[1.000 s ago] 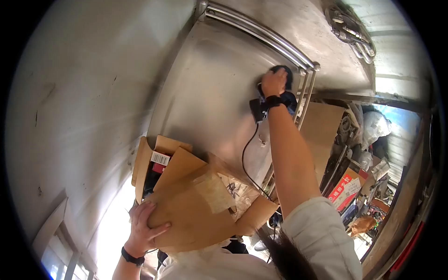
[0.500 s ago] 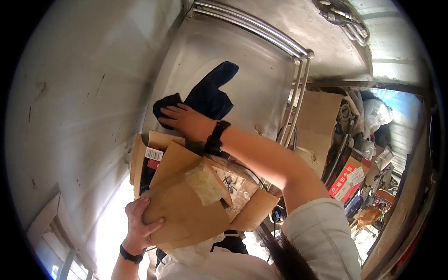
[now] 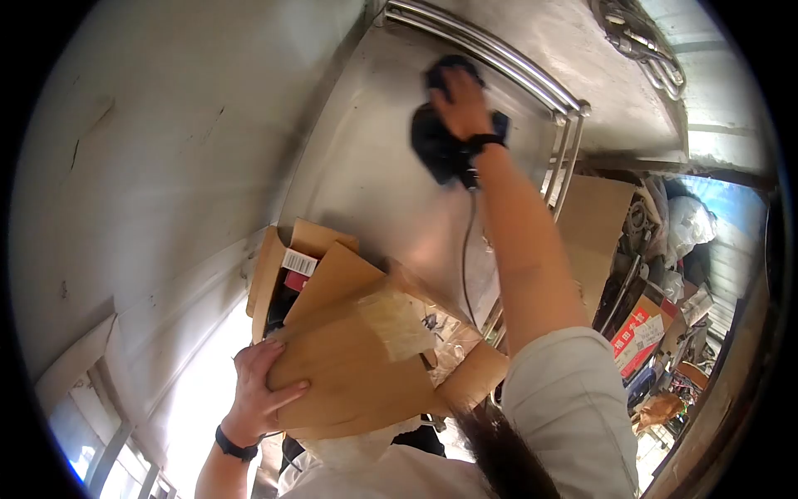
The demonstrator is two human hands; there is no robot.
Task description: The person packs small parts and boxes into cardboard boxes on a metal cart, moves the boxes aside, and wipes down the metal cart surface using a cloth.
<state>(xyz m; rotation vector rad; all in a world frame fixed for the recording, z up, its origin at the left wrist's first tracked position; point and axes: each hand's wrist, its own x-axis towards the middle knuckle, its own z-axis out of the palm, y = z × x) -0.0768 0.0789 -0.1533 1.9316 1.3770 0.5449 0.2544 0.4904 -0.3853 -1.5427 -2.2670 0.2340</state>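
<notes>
My right hand (image 3: 463, 104) presses on a dark blue cloth (image 3: 435, 141) on the metal tray-like surface (image 3: 366, 150), near its railed far end. Motion blurs the cloth and fingers. My left hand (image 3: 260, 387) grips the near-left side of an open cardboard box (image 3: 349, 378), thumb over the flap and fingers at the edge. Clear tape (image 3: 395, 326) sticks to that flap. Inside the box, clear plastic wrap and a small dark item (image 3: 431, 323) show. A black cord (image 3: 467, 249) runs from near my right wrist down towards the box.
Metal rails (image 3: 490, 54) border the surface at the far end and right. A pale wall (image 3: 191, 150) rises on the left. Another open box (image 3: 264, 279) with a barcode label stands beside the first. Stacked cardboard, a red-and-white carton (image 3: 638, 333) and plastic bags (image 3: 690, 229) crowd the right.
My right hand has swept the cloth away from the boxes, up and right to the far end, and the cloth is more bunched. My left hand keeps its hold on the box.
</notes>
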